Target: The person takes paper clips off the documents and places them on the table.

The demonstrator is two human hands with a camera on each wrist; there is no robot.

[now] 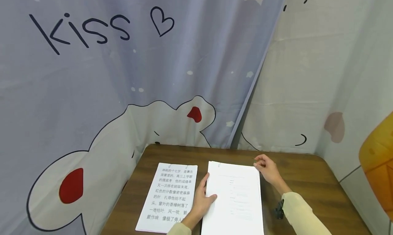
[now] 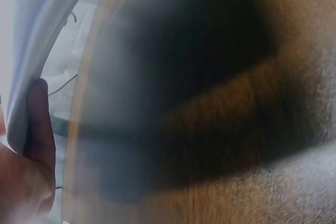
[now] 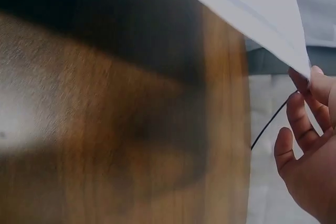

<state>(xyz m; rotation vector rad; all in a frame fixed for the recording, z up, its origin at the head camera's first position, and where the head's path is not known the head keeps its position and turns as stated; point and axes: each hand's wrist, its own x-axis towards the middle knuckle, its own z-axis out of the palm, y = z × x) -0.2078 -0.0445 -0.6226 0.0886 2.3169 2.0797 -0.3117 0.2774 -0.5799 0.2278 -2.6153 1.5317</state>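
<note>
A stack of white paper sheets [image 1: 233, 201] is held up off the table between both hands, with faint print on its top page. A small paper clip [image 1: 219, 164] sits on its top edge near the left corner. My left hand [image 1: 201, 200] grips the stack's left edge, thumb on top and fingers behind, as the left wrist view also shows. At the upper right corner, my right hand [image 1: 268, 171] pinches the paper between thumb and fingertips. A tiny dark bit shows by those fingertips; whether it is a second clip I cannot tell.
To the left on the brown wooden table [image 1: 313, 187] lies another stack with large printed Chinese text [image 1: 172, 194], two clips along its top edge. Patterned curtains [image 1: 196, 57] hang behind the table's far edge.
</note>
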